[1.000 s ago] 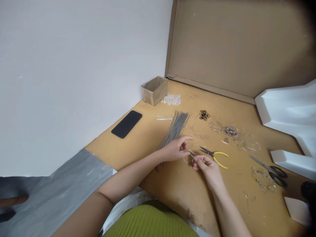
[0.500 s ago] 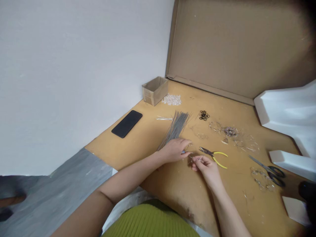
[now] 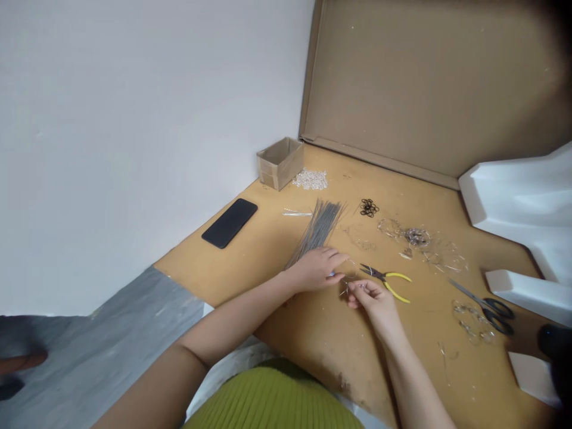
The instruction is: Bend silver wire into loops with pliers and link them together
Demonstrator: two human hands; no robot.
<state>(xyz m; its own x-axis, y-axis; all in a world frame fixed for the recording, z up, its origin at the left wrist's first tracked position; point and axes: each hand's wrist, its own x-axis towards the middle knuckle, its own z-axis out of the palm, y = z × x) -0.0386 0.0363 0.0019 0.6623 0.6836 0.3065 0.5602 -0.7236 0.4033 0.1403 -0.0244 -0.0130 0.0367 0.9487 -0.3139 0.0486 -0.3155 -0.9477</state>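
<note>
— Phone (image 3: 229,223), black, flat on the tabletop (image 3: 210,268): where, relative to the left grip (image 3: 316,269)?
— Well left of it. Up past it, a small cardboard box (image 3: 280,164), with clear beads (image 3: 310,179) just beside.
— And that left grip?
— Narrow, thumb and fingers pinched on a thin wire (image 3: 346,280); a bundle of grey metal rods (image 3: 319,229) just beyond the knuckles.
— Right grip (image 3: 374,301)?
— Narrow too, fingertips closed on the same thin wire, or maybe a second strand; too fine to tell.
— Further right?
— Yellow-handled pliers (image 3: 386,281) just beyond the right grip, not touching. Black rubber rings (image 3: 369,207) and tangled beaded wire (image 3: 417,237) farther off. Then scissors (image 3: 485,310), well right, beside a loose beaded chain (image 3: 469,322). Past those, white foam blocks (image 3: 513,202) at the tabletop's far right.
</note>
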